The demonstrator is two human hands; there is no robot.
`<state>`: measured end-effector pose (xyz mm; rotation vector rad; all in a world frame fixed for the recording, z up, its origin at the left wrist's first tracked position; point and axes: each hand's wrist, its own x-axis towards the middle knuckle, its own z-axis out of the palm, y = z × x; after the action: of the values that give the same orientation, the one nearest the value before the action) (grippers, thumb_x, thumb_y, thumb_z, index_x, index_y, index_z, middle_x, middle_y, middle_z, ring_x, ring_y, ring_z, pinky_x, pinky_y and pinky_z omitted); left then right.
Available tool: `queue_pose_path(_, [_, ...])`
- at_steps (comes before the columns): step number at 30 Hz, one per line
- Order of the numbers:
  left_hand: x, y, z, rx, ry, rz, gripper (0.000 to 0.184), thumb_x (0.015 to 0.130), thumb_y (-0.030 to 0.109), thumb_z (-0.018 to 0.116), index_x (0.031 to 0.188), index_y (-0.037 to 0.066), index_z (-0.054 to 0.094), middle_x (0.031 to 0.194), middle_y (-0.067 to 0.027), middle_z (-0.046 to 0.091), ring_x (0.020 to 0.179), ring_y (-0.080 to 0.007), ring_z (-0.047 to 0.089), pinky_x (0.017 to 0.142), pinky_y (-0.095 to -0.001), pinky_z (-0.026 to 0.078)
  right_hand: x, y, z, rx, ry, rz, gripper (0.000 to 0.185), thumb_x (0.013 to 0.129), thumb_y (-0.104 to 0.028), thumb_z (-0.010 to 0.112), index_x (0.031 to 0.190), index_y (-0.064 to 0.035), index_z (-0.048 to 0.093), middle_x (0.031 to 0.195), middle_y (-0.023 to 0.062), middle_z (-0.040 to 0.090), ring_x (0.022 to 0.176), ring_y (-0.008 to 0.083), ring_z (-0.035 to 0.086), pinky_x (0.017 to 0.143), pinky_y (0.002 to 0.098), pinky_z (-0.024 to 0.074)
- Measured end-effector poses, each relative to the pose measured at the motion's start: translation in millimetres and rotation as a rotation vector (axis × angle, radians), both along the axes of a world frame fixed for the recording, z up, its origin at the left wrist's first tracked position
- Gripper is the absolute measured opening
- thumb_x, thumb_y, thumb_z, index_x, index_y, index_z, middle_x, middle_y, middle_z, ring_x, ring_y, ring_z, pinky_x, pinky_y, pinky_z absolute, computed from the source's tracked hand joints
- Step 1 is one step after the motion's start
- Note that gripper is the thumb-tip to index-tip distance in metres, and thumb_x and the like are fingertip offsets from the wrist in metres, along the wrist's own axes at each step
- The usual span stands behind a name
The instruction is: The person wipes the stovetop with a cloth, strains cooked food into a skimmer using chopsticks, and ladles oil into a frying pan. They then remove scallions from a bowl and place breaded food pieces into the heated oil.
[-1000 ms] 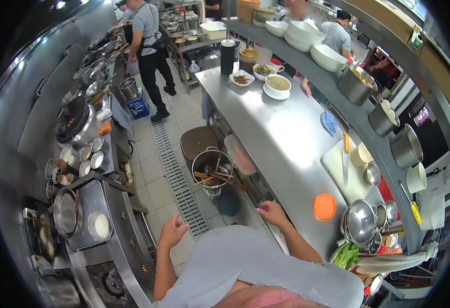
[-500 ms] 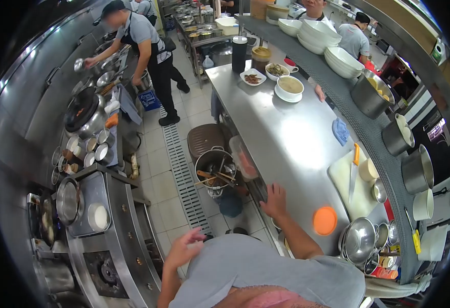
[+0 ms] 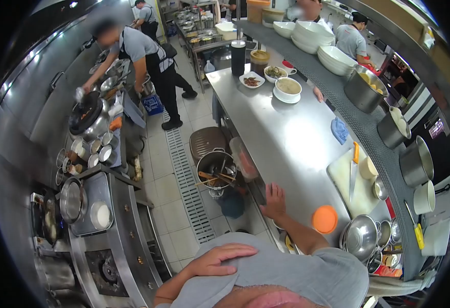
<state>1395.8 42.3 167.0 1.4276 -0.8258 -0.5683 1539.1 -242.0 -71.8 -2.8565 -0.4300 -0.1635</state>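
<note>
Desk (image 3: 291, 146), stainless steel, stands ahead and to the right of the person, with a clear view of its top. The right hand (image 3: 274, 201) is at its near left edge, fingers extended and a little spread, holding nothing; it appears to rest there, though contact under the palm cannot be confirmed. The left hand (image 3: 224, 260) lies flat on the front of the grey shirt (image 3: 286, 267), thumb apart from the fingers, nothing gripped.

Items noted near the right hand: 1 orange disc (image 3: 325, 219), flat on the desk, and 1 group of metal bowls (image 3: 361, 237) beyond it. Further along lies a cutting board (image 3: 338, 173) with 1 orange-handled knife (image 3: 354, 172) on it. (Another person's hand (image 3: 318, 94) is at the far side, well apart from these 2.)

Assessment: the step in hand reads as a pause, with both hands unladen. Any grip on the nearby items would call for the right hand to lift clear of the edge and close its fingers.
</note>
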Motion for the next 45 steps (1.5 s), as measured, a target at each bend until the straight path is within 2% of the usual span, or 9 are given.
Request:
queue_pose_path(8, [-55.8,46.1,1.7,0.016,-0.098,0.101,0.058,0.094,0.032,0.059,0.143,0.002,0.052,0.145,-0.0161,0.053,0.136,-0.0319,0.048,0.116,-0.0425,0.03,-13.9,-9.7,4.2,-0.086,0.004,0.134,0.112,0.064,-0.034,0.085,0.153,0.0017,0.027,0.152,0.0278,0.032,0.139,0.0436,0.032,0.116,0.0548,0.0255])
queue_pose_path(17, [-134.5,88.1,-12.8,0.025,-0.077,0.334,0.055,0.09,0.026,0.065,0.139,0.002,0.056,0.138,-0.016,0.058,0.132,-0.0321,0.051,0.113,-0.0427,0.034,-14.9,6.1,-8.5,-0.186,0.032,0.057,0.114,0.071,-0.033,0.084,0.158,-0.0031,0.016,0.158,0.0256,0.025,0.144,0.0432,0.027,0.12,0.0543,0.0216])
queue_pose_path(20, [-156.0,96.4,-14.8,0.049,-0.074,0.446,0.052,0.09,0.025,0.067,0.136,0.002,0.058,0.134,-0.0173,0.06,0.127,-0.034,0.054,0.11,-0.0432,0.038,-15.0,8.5,-9.4,-0.168,0.04,0.083,0.112,0.072,-0.031,0.083,0.158,-0.0046,0.017,0.158,0.0242,0.025,0.146,0.0426,0.026,0.121,0.0508,0.0216])
queue_pose_path(22, [-169.5,100.0,-16.6,0.062,-0.029,0.485,0.054,0.092,0.029,0.065,0.138,0.001,0.056,0.139,-0.0164,0.058,0.132,-0.0344,0.05,0.112,-0.0451,0.035,-13.5,8.3,-19.3,-0.178,0.025,0.08,0.111,0.072,-0.031,0.083,0.158,-0.0047,0.018,0.158,0.0239,0.026,0.146,0.0423,0.025,0.121,0.0502,0.022])
queue_pose_path(24, [-181.8,103.4,-23.5,0.059,-0.016,0.519,0.054,0.094,0.031,0.064,0.139,0.001,0.056,0.14,-0.0165,0.057,0.134,-0.0344,0.049,0.113,-0.0461,0.034,-13.3,11.1,-21.1,-0.198,-0.033,0.12,0.114,0.069,-0.029,0.086,0.157,-0.0013,0.019,0.156,0.0265,0.027,0.143,0.0444,0.03,0.118,0.051,0.0258])
queue_pose_path(33, [-208.6,110.0,-24.7,0.109,-0.014,0.708,0.052,0.097,0.032,0.061,0.139,0.003,0.056,0.141,-0.0163,0.057,0.134,-0.033,0.05,0.113,-0.0441,0.035,-15.2,17.1,-15.8,-0.23,-0.02,0.143,0.116,0.068,-0.028,0.084,0.157,0.0005,0.016,0.156,0.0287,0.025,0.142,0.0459,0.028,0.119,0.0516,0.0241])
queue_pose_path(36, [-213.0,116.1,-16.5,0.15,-0.066,0.814,0.048,0.096,0.032,0.063,0.135,0.003,0.059,0.135,-0.0166,0.06,0.128,-0.0319,0.055,0.109,-0.0413,0.04,-15.5,17.6,-12.0,-0.207,0.006,0.108,0.116,0.067,-0.026,0.085,0.157,0.0001,0.016,0.157,0.0281,0.023,0.143,0.0456,0.028,0.119,0.051,0.0242])
queue_pose_path(39, [-217.0,123.2,-6.9,0.137,0.03,0.761,0.051,0.096,0.031,0.061,0.139,0.004,0.057,0.142,-0.015,0.057,0.135,-0.031,0.05,0.114,-0.0412,0.036,-18.0,21.7,-7.3,-0.227,0.054,0.06,0.116,0.068,-0.028,0.084,0.157,-0.0004,0.014,0.157,0.0272,0.024,0.143,0.0442,0.027,0.12,0.051,0.0233])
queue_pose_path(45, [-201.2,114.5,-12.2,0.156,0.042,0.686,0.05,0.096,0.03,0.06,0.139,0.004,0.057,0.138,-0.0149,0.06,0.132,-0.0302,0.053,0.112,-0.041,0.038,-16.5,15.5,-2.1,-0.28,0.08,0.045,0.115,0.071,-0.032,0.082,0.158,-0.0031,0.012,0.159,0.0233,0.022,0.146,0.0406,0.024,0.12,0.0497,0.021])
